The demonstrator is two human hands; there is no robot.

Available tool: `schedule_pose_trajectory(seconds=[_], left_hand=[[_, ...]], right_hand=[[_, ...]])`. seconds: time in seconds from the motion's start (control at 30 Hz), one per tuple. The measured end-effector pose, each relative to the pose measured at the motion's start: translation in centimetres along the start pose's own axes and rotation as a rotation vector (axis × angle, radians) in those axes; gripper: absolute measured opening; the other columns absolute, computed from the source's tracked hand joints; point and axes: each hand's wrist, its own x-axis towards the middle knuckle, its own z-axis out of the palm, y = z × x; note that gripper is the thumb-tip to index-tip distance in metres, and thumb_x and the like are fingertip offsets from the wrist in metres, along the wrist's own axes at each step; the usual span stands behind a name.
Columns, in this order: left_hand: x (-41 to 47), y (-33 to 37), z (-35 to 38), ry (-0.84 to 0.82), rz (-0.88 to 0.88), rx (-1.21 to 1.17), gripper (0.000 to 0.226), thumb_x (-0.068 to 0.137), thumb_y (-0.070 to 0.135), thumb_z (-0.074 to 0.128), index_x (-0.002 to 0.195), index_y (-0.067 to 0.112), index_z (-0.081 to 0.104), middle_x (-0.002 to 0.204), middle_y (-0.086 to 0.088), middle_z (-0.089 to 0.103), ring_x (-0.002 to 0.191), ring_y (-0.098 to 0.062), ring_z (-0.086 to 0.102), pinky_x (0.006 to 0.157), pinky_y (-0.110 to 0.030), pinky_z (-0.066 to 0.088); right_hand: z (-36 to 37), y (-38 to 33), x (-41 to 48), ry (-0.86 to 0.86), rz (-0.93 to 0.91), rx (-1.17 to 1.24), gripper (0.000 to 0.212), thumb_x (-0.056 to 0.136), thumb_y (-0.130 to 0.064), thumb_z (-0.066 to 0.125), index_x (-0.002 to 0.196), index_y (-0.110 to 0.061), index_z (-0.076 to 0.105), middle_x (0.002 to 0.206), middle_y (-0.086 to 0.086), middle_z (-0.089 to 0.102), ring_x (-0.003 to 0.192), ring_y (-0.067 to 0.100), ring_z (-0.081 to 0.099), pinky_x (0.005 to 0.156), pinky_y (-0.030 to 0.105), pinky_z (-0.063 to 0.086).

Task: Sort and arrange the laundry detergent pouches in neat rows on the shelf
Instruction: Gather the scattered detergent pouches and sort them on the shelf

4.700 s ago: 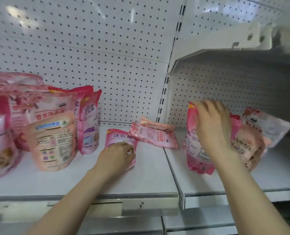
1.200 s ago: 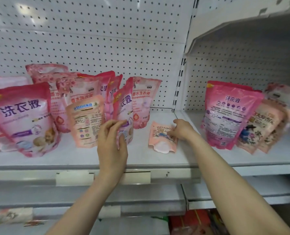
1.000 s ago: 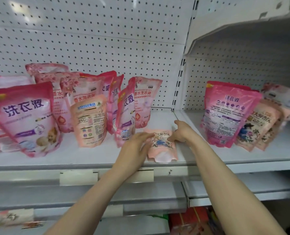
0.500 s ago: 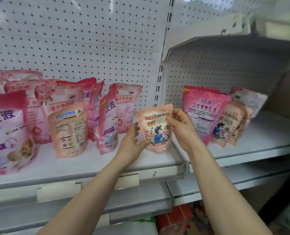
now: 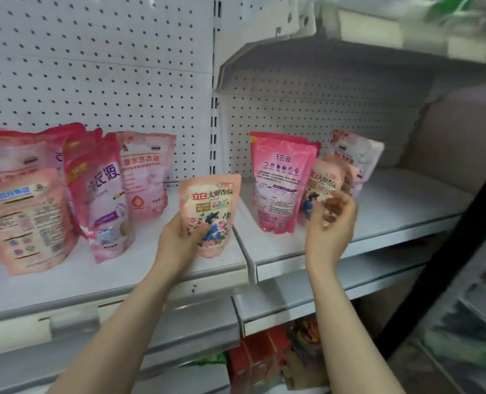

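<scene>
The left fingers (image 5: 198, 229) curl round the lower left edge of a small peach-pink plastic detergent pouch with a flower picture and red lettering (image 5: 210, 207), the thumb lying across its front. The left hand (image 5: 183, 240) holds this pouch upright at the right end of the white metal left shelf board (image 5: 151, 268), just beside the seam between the two boards. Whether the pouch's base touches the board I cannot tell.

The right fingers (image 5: 343, 204) are loosely curled and blurred, and they hold nothing that I can make out. The right hand (image 5: 331, 226) hangs in front of a second small peach-pink pouch (image 5: 325, 177) standing on the white right shelf board (image 5: 401, 214). Just left of that pouch stands a tall deep-pink pouch with white print (image 5: 281, 180). Behind it leans a pale white-and-pink pouch (image 5: 357, 150).

On the left board a crowded group of pouches stands: a deep-pink pouch with large characters (image 5: 100, 194), a pale pink pouch (image 5: 146, 174) behind it, and a peach pouch with a blue strip (image 5: 23, 220) nearer the front edge. White pegboard (image 5: 108, 66) backs both boards.
</scene>
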Motion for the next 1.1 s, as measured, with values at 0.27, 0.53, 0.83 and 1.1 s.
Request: schedule_pose_trajectory(seconds=[0.27, 0.53, 0.83, 1.1], left_hand=[[-3.1, 2.5, 3.1, 0.113, 0.052, -0.125, 0.033, 0.085, 0.011, 0.070, 0.115, 0.014, 0.060, 0.108, -0.003, 0.071, 0.094, -0.018, 0.070, 0.082, -0.040, 0.058], [-6.5, 3.3, 4.0, 0.188, -0.004, -0.264, 0.031, 0.089, 0.012, 0.067, 0.116, 0.014, 0.052, 0.107, -0.005, 0.071, 0.087, -0.016, 0.073, 0.072, -0.034, 0.060], [-13.6, 1.2, 2.9, 0.328, -0.041, -0.332, 0.029, 0.092, 0.005, 0.060, 0.120, 0.010, 0.052, 0.106, -0.006, 0.071, 0.089, -0.017, 0.072, 0.066, -0.030, 0.059], [-19.6, -1.9, -3.3, 0.470, -0.114, -0.351, 0.034, 0.093, 0.007, 0.058, 0.126, 0.010, 0.050, 0.110, -0.007, 0.070, 0.090, -0.018, 0.072, 0.066, -0.033, 0.059]], right_hand=[[-1.1, 5.0, 5.0, -0.267, 0.240, -0.388, 0.032, 0.095, -0.032, 0.058, 0.124, -0.018, 0.060, 0.117, 0.011, 0.070, 0.106, 0.035, 0.064, 0.091, 0.043, 0.051], [-2.5, 4.4, 4.9, -0.164, 0.287, -0.218, 0.030, 0.101, -0.030, 0.043, 0.113, -0.013, 0.065, 0.108, 0.013, 0.068, 0.101, 0.034, 0.064, 0.086, 0.040, 0.052], [-6.8, 1.5, -4.7, -0.302, 0.512, 0.333, 0.018, 0.101, -0.021, 0.053, 0.089, -0.028, 0.064, 0.088, -0.011, 0.071, 0.081, 0.004, 0.071, 0.060, 0.022, 0.054], [-4.5, -1.2, -12.9, -0.683, 0.825, 0.404, 0.018, 0.100, -0.015, 0.054, 0.094, -0.023, 0.069, 0.097, 0.000, 0.076, 0.081, 0.011, 0.074, 0.061, 0.028, 0.058]])
